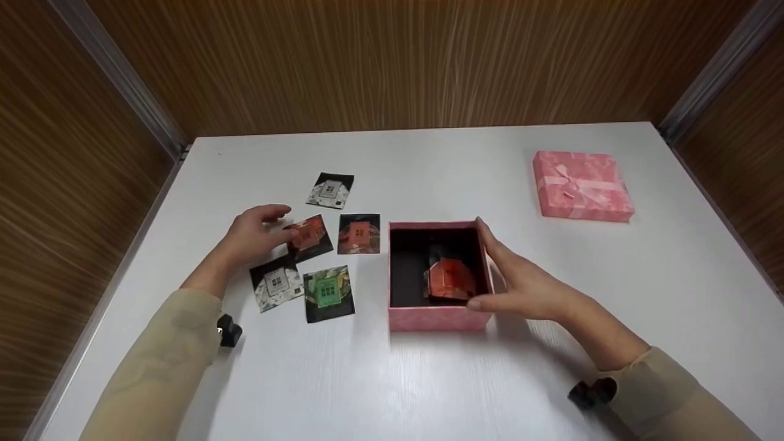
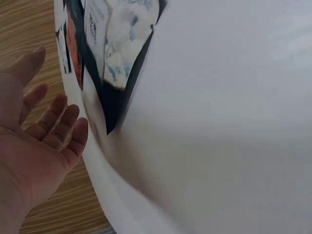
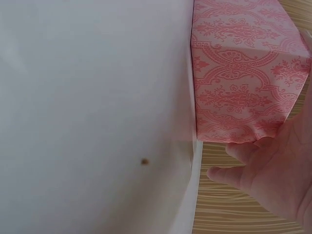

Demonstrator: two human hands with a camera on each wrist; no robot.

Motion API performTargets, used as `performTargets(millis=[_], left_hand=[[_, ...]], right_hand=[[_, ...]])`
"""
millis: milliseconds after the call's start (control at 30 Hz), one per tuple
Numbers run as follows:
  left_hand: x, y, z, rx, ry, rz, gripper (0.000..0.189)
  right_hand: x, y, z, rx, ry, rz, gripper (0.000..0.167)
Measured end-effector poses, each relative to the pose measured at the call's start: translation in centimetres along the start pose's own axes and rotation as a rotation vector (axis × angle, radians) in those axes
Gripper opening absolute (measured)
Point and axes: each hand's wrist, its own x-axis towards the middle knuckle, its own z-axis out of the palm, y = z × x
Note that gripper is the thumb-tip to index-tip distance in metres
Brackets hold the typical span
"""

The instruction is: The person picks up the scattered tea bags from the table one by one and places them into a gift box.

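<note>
My left hand (image 1: pixel 254 233) is over the left part of the table, its thumb at the left edge of a red-and-black sachet (image 1: pixel 310 239). In the left wrist view the fingers (image 2: pixel 63 124) are loosely bent and hold nothing. My right hand (image 1: pixel 527 285) grips the right side of an open pink box (image 1: pixel 438 318), thumb by the front corner and fingers by the back one. Inside the dark box leans a red sachet (image 1: pixel 450 278). The right wrist view shows the box's patterned side (image 3: pixel 243 92) against the hand.
Around the left hand lie a green sachet (image 1: pixel 329 294), another red sachet (image 1: pixel 359 234), and two white-and-black sachets, one near (image 1: pixel 277 283) and one farther back (image 1: pixel 331 190). A pink lid (image 1: pixel 582 187) with a ribbon bow lies at the back right. Wood-grain panels (image 1: pixel 392 67) enclose the white table (image 1: pixel 429 386).
</note>
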Motion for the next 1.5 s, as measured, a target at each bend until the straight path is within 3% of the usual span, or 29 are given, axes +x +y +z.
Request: performTargets(millis=[300, 600, 900, 1500], left_hand=[[0.3, 0.2, 1.4, 0.067, -0.031, -0.022, 0.071], [0.8, -0.4, 1.9, 0.135, -0.016, 0.066, 0.074], [0.9, -0.7, 2.0, 0.156, 0.0, 0.131, 0.061], [1.0, -0.7, 2.1, 0.109, 0.002, 0.061, 0.047]], right_hand=[[-0.2, 0.0, 0.2, 0.039, -0.004, 0.005, 0.127], [-0.1, 0.0, 0.2, 0.026, -0.005, 0.007, 0.127], [-0.1, 0.1, 0.3, 0.018, -0.002, 0.002, 0.127], [-0.1, 0.1, 0.2, 0.01, -0.005, 0.002, 0.127]])
